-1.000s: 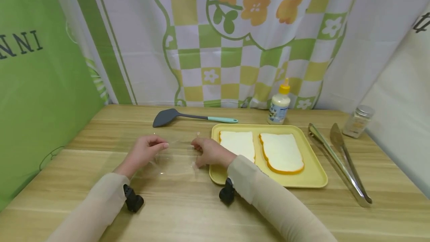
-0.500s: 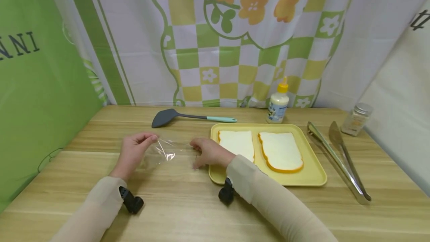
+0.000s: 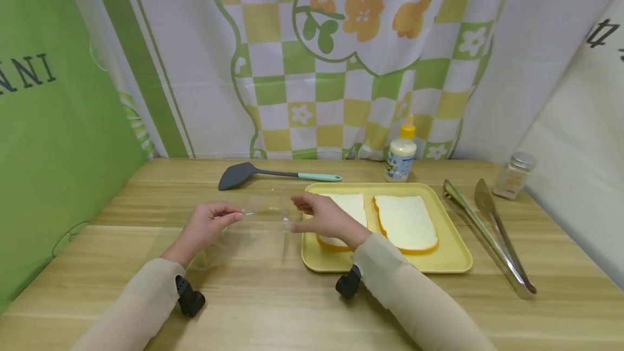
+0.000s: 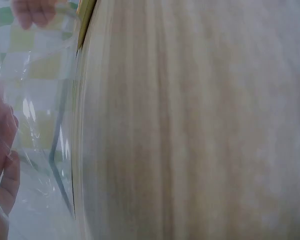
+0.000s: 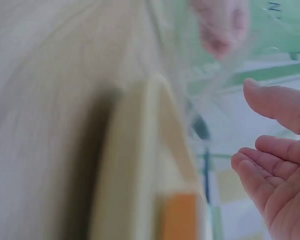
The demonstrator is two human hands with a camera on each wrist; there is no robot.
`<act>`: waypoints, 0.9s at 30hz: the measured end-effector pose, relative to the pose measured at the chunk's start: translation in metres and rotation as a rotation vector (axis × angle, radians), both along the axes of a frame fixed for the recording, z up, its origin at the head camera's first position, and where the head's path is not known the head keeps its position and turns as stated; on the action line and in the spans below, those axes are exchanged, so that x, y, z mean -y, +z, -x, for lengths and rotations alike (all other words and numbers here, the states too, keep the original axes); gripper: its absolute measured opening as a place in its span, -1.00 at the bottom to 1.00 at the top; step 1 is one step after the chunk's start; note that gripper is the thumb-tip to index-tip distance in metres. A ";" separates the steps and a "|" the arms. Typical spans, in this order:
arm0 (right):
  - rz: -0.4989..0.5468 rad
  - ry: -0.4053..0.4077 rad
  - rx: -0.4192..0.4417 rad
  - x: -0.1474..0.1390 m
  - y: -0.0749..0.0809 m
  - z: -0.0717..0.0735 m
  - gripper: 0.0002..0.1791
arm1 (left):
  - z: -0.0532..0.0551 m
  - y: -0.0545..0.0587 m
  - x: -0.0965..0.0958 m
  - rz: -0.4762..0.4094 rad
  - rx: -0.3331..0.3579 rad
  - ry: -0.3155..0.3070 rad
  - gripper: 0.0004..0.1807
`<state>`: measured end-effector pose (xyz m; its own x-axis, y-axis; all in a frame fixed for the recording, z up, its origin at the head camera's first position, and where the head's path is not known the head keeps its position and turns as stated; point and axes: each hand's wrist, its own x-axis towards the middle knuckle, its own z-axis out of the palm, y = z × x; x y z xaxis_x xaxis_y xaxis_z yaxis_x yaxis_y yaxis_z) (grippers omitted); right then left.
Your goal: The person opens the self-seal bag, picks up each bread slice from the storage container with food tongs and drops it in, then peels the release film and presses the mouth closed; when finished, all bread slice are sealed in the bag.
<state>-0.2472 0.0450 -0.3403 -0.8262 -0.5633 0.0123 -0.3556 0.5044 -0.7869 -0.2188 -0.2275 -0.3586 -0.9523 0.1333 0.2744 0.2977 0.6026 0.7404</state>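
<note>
A sheet of thin, clear plastic film (image 3: 263, 213) spreads between my hands above the wooden table, left of the tray. My left hand (image 3: 205, 226) pinches its edge between thumb and fingers. In the left wrist view the film (image 4: 32, 115) hangs over the left fingers and catches bright glints. At the film's right edge is my right hand (image 3: 333, 220), above the yellow tray's left side. The right wrist view shows this hand (image 5: 285, 165) with thumb and fingers spread apart and nothing between them. It partly covers the left bread slice (image 3: 348, 205) in the head view.
On the yellow tray (image 3: 453, 256) the right bread slice (image 3: 407, 223) lies beside the left one. Behind are a spatula (image 3: 273, 173) and a yellow-capped squeeze bottle (image 3: 401, 156). Metal tongs (image 3: 480, 232) lie right of the tray, near a shaker jar (image 3: 514, 177).
My right hand has let go of the film, opened and moved right over the tray. My left hand moved left, then slightly back right, still pinching the film.
</note>
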 end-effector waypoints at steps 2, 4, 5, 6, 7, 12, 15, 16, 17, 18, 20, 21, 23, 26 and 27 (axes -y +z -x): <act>0.014 -0.021 -0.035 -0.017 0.006 -0.002 -0.28 | 0.000 0.001 -0.001 0.006 0.007 -0.001 -0.84; 0.026 -0.048 -0.068 -0.035 0.011 -0.004 -0.29 | 0.001 0.002 -0.002 0.007 0.018 -0.007 -0.83; 0.033 -0.066 -0.074 -0.045 0.013 -0.006 -0.29 | 0.001 0.002 -0.002 0.006 0.023 -0.014 -0.83; 0.037 -0.085 -0.088 -0.055 0.014 -0.008 -0.29 | 0.001 0.002 -0.002 0.008 0.025 -0.020 -0.83; 0.036 -0.109 -0.095 -0.065 0.016 -0.010 -0.29 | 0.001 0.001 -0.003 0.010 0.027 -0.026 -0.83; -0.002 -0.230 -0.182 -0.120 0.019 -0.024 -0.30 | 0.000 -0.001 -0.005 0.029 0.028 -0.048 -0.81; -0.039 -0.303 -0.222 -0.152 0.021 -0.035 -0.30 | -0.001 -0.001 -0.005 0.044 0.031 -0.049 -0.78; -0.050 -0.326 -0.227 -0.162 0.022 -0.039 -0.28 | -0.001 -0.001 -0.005 0.048 0.034 -0.050 -0.78; -0.066 -0.355 -0.227 -0.173 0.022 -0.042 -0.27 | -0.001 -0.001 -0.005 0.051 0.036 -0.051 -0.77; -0.081 -0.381 -0.222 -0.183 0.023 -0.046 -0.26 | -0.001 -0.001 -0.005 0.054 0.040 -0.054 -0.77; -0.098 -0.435 -0.196 -0.203 0.023 -0.052 -0.22 | -0.002 -0.001 -0.005 0.057 0.043 -0.062 -0.78; -0.105 -0.461 -0.195 -0.214 0.022 -0.054 -0.21 | -0.002 -0.001 -0.005 0.061 0.045 -0.066 -0.78; -0.125 -0.515 -0.185 -0.233 0.018 -0.059 -0.18 | -0.002 -0.001 -0.005 0.067 0.046 -0.069 -0.79; -0.155 -0.577 -0.172 -0.258 0.012 -0.067 -0.15 | -0.003 0.000 -0.006 0.079 0.045 -0.067 -0.80; -0.168 -0.591 -0.163 -0.265 0.010 -0.069 -0.13 | -0.004 0.000 -0.006 0.083 0.043 -0.065 -0.80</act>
